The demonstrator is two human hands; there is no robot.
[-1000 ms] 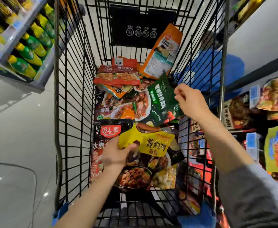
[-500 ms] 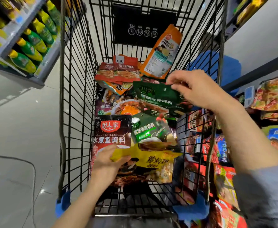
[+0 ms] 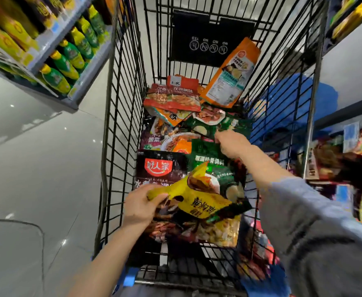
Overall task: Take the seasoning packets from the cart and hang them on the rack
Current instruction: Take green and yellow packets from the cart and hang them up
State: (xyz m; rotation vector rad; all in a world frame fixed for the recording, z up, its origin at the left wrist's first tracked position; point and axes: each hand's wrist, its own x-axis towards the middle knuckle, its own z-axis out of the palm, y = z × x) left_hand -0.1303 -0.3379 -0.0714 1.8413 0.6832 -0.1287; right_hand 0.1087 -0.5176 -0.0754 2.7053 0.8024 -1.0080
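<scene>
The black wire cart (image 3: 120, 129) holds several seasoning packets. My left hand (image 3: 140, 207) grips the corner of a yellow packet (image 3: 199, 203), lifted slightly above the pile at the cart's near end. Farther in, my right hand (image 3: 232, 143) has its fingers closed on the edge of a green packet (image 3: 208, 127), low among the other packets. A dark packet with a red logo (image 3: 159, 168) lies under the yellow one. Another green packet (image 3: 216, 168) lies beside it. The rack (image 3: 334, 159) with hanging packets stands right of the cart, blurred.
An orange packet (image 3: 231, 73) leans on the cart's far wall, with red packets (image 3: 171, 97) below it. A shelf of green-and-yellow bottles (image 3: 68, 58) is at the upper left. Grey tiled floor (image 3: 36, 157) lies left of the cart.
My right hand lifted the green packet, then moved forward and down into the cart with it. My left hand raised the yellow packet a little, which uncovered a second green packet.
</scene>
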